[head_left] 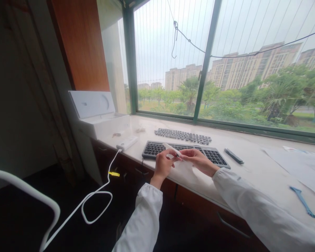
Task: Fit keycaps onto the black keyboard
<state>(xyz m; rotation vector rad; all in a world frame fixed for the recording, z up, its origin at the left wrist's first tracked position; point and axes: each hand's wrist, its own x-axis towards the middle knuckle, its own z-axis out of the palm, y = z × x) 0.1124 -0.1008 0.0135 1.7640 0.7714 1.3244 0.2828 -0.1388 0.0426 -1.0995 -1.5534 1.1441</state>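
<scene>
My left hand (165, 161) and my right hand (198, 159) meet fingertip to fingertip above the front edge of a keyboard (150, 149). Out of my left fingers sticks a thin white strip (170, 147), perhaps tissue or cloth. A small dark piece (177, 155), the size of a keycap, shows where the fingertips of both hands pinch together; its exact kind is too small to make out. The keyboard lies across the counter with its keycaps off. Behind it, loose keycaps (183, 135) are laid out in rows.
A dark slim tool (233, 156) lies right of the keyboard, with papers (291, 164) and a blue brush-like tool (303, 201) farther right. At left stand an open white box (94, 108) and a power strip (128, 142), its white cable (94, 192) hanging down. A window (170, 70) rises behind.
</scene>
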